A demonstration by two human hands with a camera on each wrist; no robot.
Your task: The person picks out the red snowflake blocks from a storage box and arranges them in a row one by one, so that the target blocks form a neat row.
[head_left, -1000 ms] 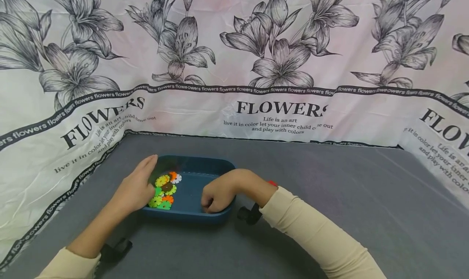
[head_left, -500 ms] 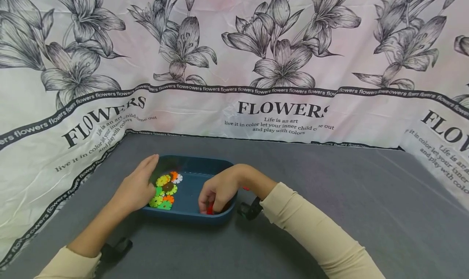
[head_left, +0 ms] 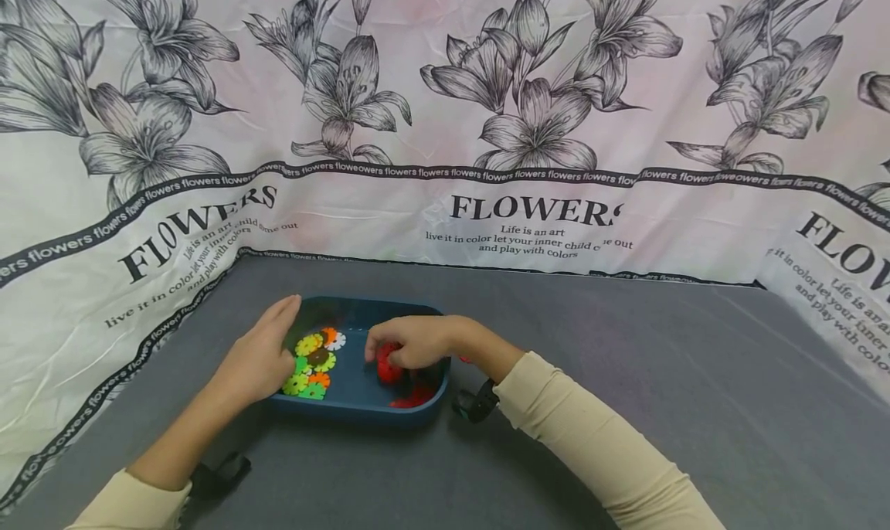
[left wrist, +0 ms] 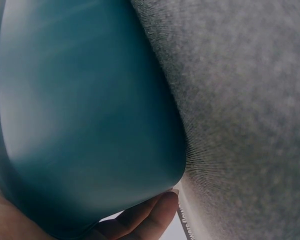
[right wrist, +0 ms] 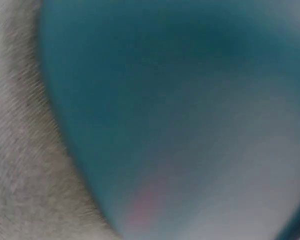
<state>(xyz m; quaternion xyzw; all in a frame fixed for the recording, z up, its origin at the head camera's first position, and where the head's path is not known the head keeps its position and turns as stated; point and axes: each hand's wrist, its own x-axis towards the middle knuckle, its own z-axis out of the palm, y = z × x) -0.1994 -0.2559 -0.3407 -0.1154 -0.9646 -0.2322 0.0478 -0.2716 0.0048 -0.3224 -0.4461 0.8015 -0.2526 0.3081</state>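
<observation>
Your right hand pinched a red piece inside a blue tray set between your hands.
Your left hand gripped the tray's end, fingertips against its outer wall; yellow, green, orange, white and brown notched discs lay in the tray just beside it, with more red pieces below your right hand.

A dark teal, round-cornered tray sits level, its left end gripped by the left hand. Inside it, the right hand holds red pieces, and more red pieces lie in the near right corner. Yellow, green, orange, white and brown notched discs lie overlapping, flat, at the left end.
</observation>
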